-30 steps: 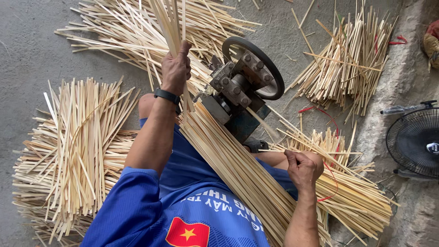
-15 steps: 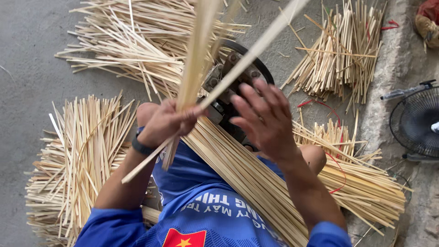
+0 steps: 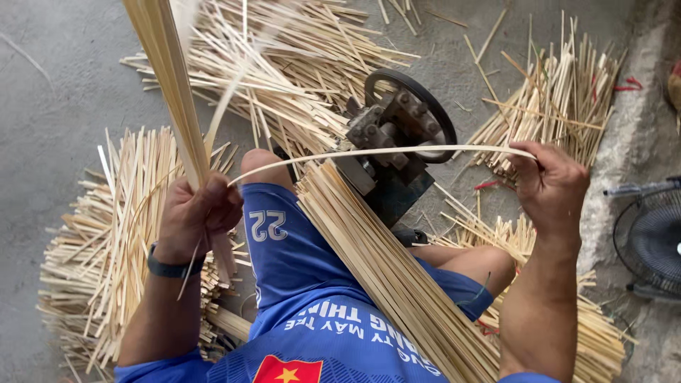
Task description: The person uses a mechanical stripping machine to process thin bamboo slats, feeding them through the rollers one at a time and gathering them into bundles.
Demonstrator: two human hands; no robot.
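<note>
My left hand grips a bunch of long pale bamboo strips that rises toward the camera at upper left. One thin strip bends in an arc from that hand across to my right hand, which pinches its far end. A thick bundle of strips lies diagonally over my lap on blue shorts. Just beyond it sits a small metal machine with a black handwheel.
Piles of cut bamboo sticks lie on the concrete floor: one at left, one at the top, one at upper right, one at lower right. A black fan stands at the right edge.
My left hand lifted the bunch of strips up toward the camera. My right hand rose from the lap, caught one strip and drew it out to the right.
</note>
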